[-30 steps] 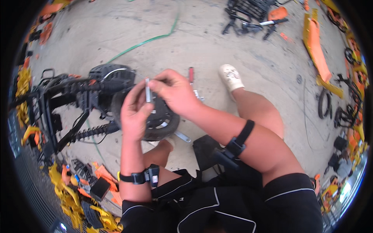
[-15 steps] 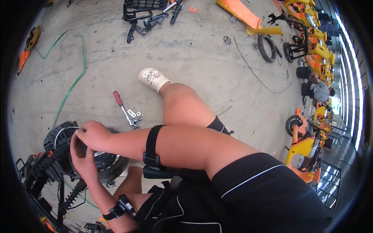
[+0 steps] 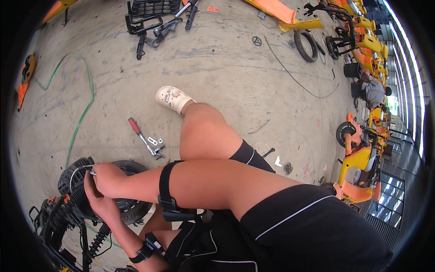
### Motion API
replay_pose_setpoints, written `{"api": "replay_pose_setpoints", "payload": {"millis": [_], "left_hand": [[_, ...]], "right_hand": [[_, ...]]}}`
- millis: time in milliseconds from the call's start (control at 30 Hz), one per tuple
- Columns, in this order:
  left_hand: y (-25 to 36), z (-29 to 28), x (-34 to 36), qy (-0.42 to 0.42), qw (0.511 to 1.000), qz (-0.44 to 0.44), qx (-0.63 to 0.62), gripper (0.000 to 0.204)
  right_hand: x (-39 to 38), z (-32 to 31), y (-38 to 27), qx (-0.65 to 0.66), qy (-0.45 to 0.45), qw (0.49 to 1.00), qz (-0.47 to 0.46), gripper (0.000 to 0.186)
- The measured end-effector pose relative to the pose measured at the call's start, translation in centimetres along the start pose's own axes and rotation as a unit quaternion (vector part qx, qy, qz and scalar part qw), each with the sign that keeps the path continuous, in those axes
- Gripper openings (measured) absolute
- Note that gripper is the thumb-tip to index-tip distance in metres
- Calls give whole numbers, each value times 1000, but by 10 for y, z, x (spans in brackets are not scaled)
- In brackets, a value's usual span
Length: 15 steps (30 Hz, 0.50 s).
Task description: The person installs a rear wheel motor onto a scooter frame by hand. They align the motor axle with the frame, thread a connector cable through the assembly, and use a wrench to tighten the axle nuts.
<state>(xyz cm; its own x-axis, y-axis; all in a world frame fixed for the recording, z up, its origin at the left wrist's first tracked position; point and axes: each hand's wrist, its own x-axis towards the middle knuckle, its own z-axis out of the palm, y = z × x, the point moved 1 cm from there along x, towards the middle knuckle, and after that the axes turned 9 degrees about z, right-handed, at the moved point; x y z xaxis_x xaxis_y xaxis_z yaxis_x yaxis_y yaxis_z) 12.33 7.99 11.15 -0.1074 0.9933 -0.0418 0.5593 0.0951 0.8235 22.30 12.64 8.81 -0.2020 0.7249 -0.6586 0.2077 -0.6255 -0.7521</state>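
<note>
At the left, my right hand (image 3: 110, 180) is closed in a pinch, and a small silver metal piece (image 3: 93, 172) shows at its fingertips. Pressed up close beside it is my left hand (image 3: 100, 204), its fingers bent and partly covered by the right; what they grip is hidden. A thin grey cable (image 3: 72, 174) curves over a black knobbly tyre (image 3: 68, 181) to the fingertips. Another black wheel (image 3: 131, 206) lies behind my right wrist. Below the hands is a dark vehicle frame with a coil-spring shock absorber (image 3: 97, 245).
A red-handled ratchet (image 3: 140, 136) lies on the concrete beside small metal parts (image 3: 154, 141). A green hose (image 3: 86, 113) runs along the left. Black frame parts (image 3: 158, 31), a loose tyre (image 3: 306, 46) and yellow-orange scooters (image 3: 353, 167) stand farther off. A person (image 3: 374, 90) crouches at the right.
My view has shifted, so the hands and wheel appear lower. My left fingers have closed in from a wider curve against my right hand, and the silver piece now shows.
</note>
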Motion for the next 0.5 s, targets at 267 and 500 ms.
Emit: {"api": "replay_pose_setpoints", "payload": {"millis": [267,500], "left_hand": [[-10,-14,2,68,969,-109,-212,38],[-25,-13,4,59,960,-173,-211,33]], "right_hand": [[-17,-19,-9,-86,-22,993,-79,18],[-17,-22,-3,-81,3,993,-90,18]]}}
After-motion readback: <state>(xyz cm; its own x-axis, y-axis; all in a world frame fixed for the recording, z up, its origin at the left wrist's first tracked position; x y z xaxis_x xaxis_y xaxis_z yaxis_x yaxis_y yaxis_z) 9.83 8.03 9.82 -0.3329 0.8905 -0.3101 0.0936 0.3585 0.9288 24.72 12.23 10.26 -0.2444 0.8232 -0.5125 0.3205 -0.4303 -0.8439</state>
